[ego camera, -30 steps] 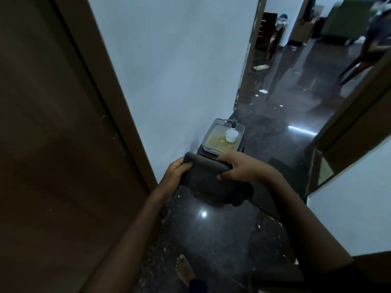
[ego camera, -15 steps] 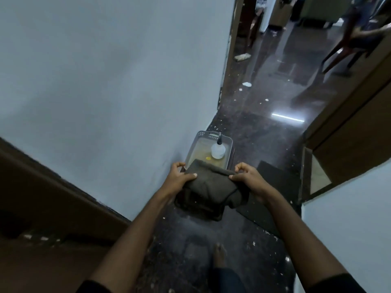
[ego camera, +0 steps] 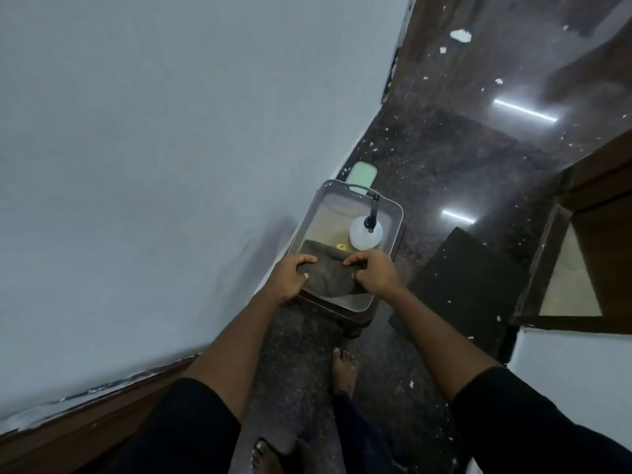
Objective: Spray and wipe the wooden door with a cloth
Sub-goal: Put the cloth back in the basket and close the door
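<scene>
A dark grey folded cloth (ego camera: pixel 326 277) lies in the near end of a grey plastic tray (ego camera: pixel 307 220) that sits on a low dark stool by the wall. My left hand (ego camera: pixel 290 275) grips the cloth's left edge and my right hand (ego camera: pixel 374 273) grips its right edge, both over the tray. A white spray bottle (ego camera: pixel 366 234) with a black nozzle stands upright in the tray's far right part. Only a brown strip of the wooden door frame (ego camera: pixel 85 415) shows, at the lower left.
A white wall (ego camera: pixel 171 148) fills the left. The dark speckled floor (ego camera: pixel 444 148) carries bits of white debris, and a black mat (ego camera: pixel 468 278) lies right of the stool. My bare feet (ego camera: pixel 343 367) stand just before the stool. A second wooden frame (ego camera: pixel 588 268) stands at right.
I have turned from the door toward the tray and leaned down. Both hands have carried the cloth forward and lowered it into the tray's near end.
</scene>
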